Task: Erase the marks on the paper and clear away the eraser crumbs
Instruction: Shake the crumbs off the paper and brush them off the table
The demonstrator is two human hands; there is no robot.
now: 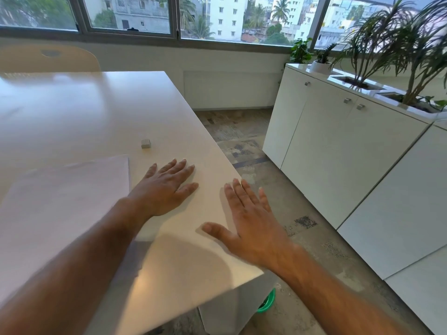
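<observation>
A white sheet of paper (65,204) lies on the white table (84,112) at the left, partly under my left forearm. No marks or crumbs show on it at this distance. A small grey-white eraser (146,143) sits on the table just beyond the paper's far right corner. My left hand (164,187) rests flat on the table to the right of the paper, fingers straight and spread. My right hand (249,223) lies flat with spread fingers at the table's right edge, fingertips reaching past it. Neither hand holds anything.
The table's right edge runs diagonally beside my right hand, with bare floor beyond it. White cabinets (338,146) topped with potted plants (391,44) stand at the right. A green bin (267,302) sits under the table corner. A chair back (48,59) rises behind the table.
</observation>
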